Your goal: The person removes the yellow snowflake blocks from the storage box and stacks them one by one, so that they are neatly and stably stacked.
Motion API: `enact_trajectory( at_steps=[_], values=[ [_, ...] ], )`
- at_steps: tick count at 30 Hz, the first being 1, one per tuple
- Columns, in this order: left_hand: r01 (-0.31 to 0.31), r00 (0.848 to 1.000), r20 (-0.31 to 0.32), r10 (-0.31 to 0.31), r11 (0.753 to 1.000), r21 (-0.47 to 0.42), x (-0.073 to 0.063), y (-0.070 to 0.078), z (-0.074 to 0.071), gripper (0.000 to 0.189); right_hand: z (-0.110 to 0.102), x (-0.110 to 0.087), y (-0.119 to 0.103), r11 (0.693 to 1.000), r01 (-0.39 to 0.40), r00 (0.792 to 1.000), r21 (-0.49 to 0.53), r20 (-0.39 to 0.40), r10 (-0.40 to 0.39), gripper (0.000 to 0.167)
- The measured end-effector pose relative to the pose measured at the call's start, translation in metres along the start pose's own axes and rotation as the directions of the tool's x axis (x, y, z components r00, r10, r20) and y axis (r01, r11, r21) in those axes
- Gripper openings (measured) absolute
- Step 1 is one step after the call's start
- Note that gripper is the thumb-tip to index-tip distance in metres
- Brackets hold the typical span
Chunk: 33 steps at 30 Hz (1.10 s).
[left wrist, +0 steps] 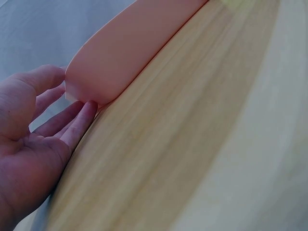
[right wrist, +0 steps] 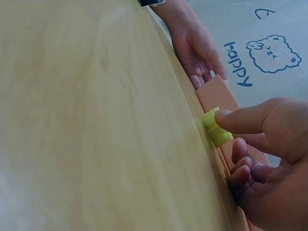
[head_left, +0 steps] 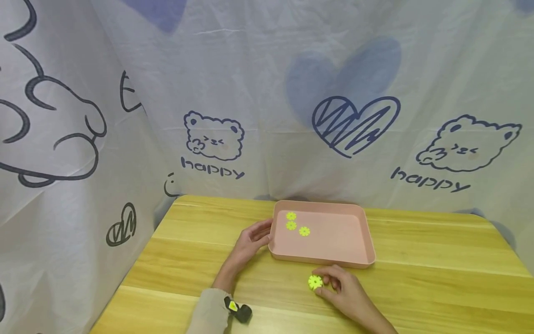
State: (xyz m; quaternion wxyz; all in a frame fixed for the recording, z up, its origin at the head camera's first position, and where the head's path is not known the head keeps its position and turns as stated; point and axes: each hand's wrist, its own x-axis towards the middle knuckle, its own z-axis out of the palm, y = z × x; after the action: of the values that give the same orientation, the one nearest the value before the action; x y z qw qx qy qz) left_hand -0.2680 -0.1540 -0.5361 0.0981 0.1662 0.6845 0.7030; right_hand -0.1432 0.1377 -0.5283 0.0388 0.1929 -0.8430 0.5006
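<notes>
A shallow pink tray (head_left: 338, 239) lies on the wooden table. At its left end my left hand (head_left: 249, 242) rests relaxed fingers against the outer wall. The left wrist view shows those fingertips (left wrist: 90, 109) touching the tray's corner, low by the tabletop. Just in front of the tray's near edge, my right hand (head_left: 344, 291) pinches a bright yellow-green notched disc (head_left: 313, 281), flower-shaped, between thumb and fingers. From the right wrist the disc (right wrist: 217, 130) looks thick and lobed, overlapping the tray wall. Inside the tray's left part lie three similar discs (head_left: 304, 231).
The wooden table (head_left: 200, 246) reaches back to a white curtain (head_left: 258, 93) printed with hearts and bears, which also hangs along the left side. A black band with a small device (head_left: 242, 313) sits on the left wrist.
</notes>
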Motion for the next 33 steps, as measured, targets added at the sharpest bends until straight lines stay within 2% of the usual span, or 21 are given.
enact_trajectory(
  at_steps=[15,25,33],
  values=[
    [-0.002,1.0,0.003,0.002,1.0,-0.009,-0.0002,0.0007,0.0012,0.05,-0.0013,-0.0003,-0.001,1.0,-0.022,1.0,0.003,0.011,0.022,0.03],
    [-0.023,1.0,0.004,0.023,1.0,0.0,0.0,0.0006,0.0012,0.051,-0.0007,-0.0005,0.0006,1.0,0.013,1.0,-0.002,0.003,-0.013,0.031],
    [-0.018,1.0,0.005,0.018,1.0,-0.003,-0.0019,0.0011,0.0011,0.051,0.0001,-0.0015,0.0003,1.0,0.003,1.0,0.006,0.014,-0.003,0.032]
  ],
)
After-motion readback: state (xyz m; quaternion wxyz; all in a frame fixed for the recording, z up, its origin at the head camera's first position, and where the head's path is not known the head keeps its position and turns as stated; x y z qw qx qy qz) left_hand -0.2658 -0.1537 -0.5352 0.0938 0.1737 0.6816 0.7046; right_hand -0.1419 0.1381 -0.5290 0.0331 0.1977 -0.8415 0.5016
